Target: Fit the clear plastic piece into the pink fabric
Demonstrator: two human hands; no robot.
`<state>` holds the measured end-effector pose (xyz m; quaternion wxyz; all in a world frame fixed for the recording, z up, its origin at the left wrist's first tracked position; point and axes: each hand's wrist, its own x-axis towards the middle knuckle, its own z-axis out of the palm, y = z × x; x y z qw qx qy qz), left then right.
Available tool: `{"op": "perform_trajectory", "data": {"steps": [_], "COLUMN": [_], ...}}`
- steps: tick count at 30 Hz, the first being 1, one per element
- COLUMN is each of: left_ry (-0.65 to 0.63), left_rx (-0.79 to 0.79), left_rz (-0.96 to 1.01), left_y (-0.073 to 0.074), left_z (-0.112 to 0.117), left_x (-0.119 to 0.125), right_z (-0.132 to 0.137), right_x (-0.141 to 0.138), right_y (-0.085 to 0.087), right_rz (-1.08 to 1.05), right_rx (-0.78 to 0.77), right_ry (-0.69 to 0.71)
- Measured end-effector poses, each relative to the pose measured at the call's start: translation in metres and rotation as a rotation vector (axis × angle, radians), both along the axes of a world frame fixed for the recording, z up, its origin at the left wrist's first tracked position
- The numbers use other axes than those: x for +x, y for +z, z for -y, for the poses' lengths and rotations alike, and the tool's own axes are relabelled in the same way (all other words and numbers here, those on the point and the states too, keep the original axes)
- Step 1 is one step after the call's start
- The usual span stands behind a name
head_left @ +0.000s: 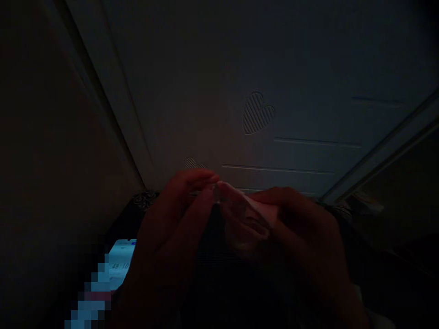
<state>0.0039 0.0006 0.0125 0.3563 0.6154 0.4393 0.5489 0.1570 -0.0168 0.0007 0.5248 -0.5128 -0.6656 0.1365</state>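
Observation:
In dim light my left hand (174, 214) is closed, thumb against fingers, at one end of a small clear, shiny piece (217, 194). That piece adjoins a pale, thin, crumpled sheet (262, 212), with a loose fold hanging below it. My right hand (305, 224) pinches the sheet's other end between thumb and fingers. Whether the sheet is cloth, tissue or plastic I cannot tell. Both hands are raised in front of the body, a short gap apart, and the sheet slants between them.
Ahead stands a pale door (206, 105) with a striped heart relief (257, 113) and grooved lines, framed on both sides. A lit phone screen (120, 260), partly pixelated, glows left of my left hand. Something pale (368, 203) lies in shadow at the right.

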Motion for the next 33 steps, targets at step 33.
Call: {"op": "perform_trajectory", "data": {"steps": [33], "left_ry": [0.096], "left_rx": [0.022], "left_rz": [-0.235], "left_y": [-0.0037], "left_z": [-0.0065], "left_x": [-0.0030], "right_z": [-0.0028], "right_x": [0.0009], "right_y": [-0.0037], "right_rz": [0.039], "right_rx": [0.058], "right_ry": [-0.028]}}
